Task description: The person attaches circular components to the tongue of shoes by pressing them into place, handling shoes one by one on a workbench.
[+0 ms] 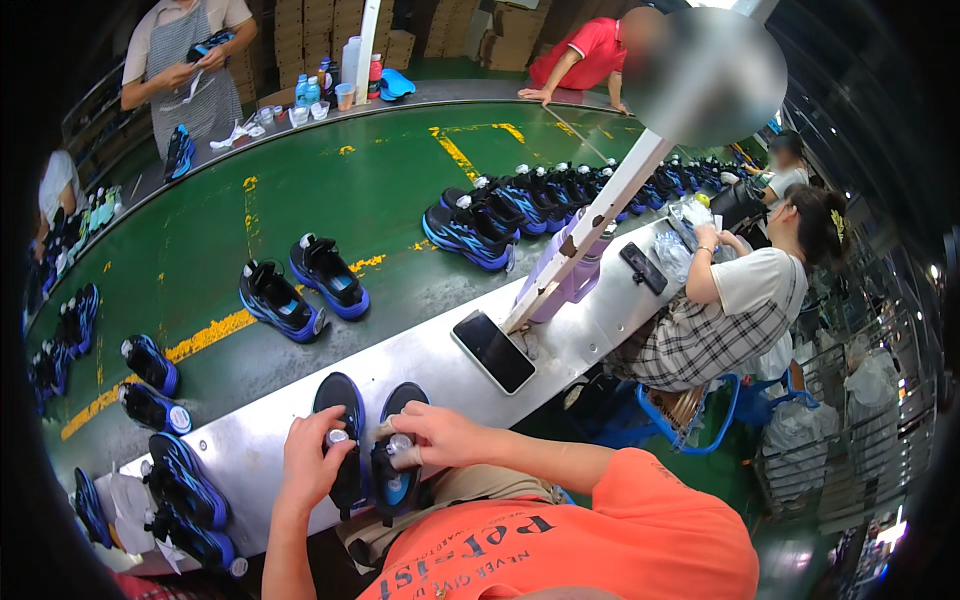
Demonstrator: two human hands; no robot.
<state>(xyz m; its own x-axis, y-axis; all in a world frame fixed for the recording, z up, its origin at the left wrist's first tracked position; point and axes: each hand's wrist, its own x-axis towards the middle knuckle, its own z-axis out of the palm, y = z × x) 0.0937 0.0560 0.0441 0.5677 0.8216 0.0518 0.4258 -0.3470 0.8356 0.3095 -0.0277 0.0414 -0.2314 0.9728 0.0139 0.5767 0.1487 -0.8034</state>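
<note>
Two black sports shoes with blue-purple soles lie side by side on the metal ledge before me, toes pointing away. My left hand (319, 454) is at the left shoe (349, 480), its thumb and fingers around a round, silvery piece at the shoe's tongue. On the right shoe (395, 487), my right hand (424, 439) has covered fingertips around a clear, shiny piece at the opening. Part of that shoe is hidden by the hand. A blue insole shows inside it.
A smartphone (493, 352) lies on the ledge beside a white metal post (585, 232) and a purple bottle (551, 281). More shoes (469, 229) stand on the green conveyor belt (330, 176). At the right sits a co-worker (739, 300); shoes (187, 480) crowd the ledge's left end.
</note>
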